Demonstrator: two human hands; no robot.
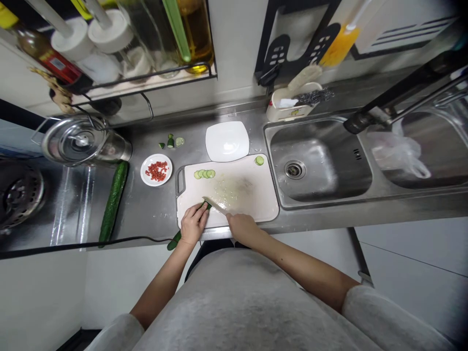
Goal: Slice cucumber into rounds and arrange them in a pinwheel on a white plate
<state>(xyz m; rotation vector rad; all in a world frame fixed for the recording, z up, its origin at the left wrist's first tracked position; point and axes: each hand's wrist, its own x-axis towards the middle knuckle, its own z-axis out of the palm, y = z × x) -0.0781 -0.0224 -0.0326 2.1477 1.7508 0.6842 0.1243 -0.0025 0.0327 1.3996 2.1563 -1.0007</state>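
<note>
We have the cucumber (174,242) lying slantwise at the near left corner of the cutting board (239,187), its middle covered by our left hand (193,222) and one end jutting out past the wrist over the counter's (144,212) front edge. The fingers of that hand are bent down and closed over the cucumber, pressing it to the board. Our right hand (242,228) is curled in a fist around the handle of a knife (216,205), whose blade slants up and left to the cucumber, just beside the left fingertips.

Farther up the board we see a short overlapping row of cucumber slices (204,174) at the left, a pale green cut piece (259,160) in the far right corner, and wet marks between. Behind the board, touching or nearly touching it, sits a white squarish plate (227,139). To its left we find small cucumber scraps (170,142) and a small round plate (144,171) of chopped red bits (157,170). Beyond those, a second cucumber (113,201) lies lengthwise near a lidded metal pot (71,141). Right of the board is a steel sink (321,170).
</note>
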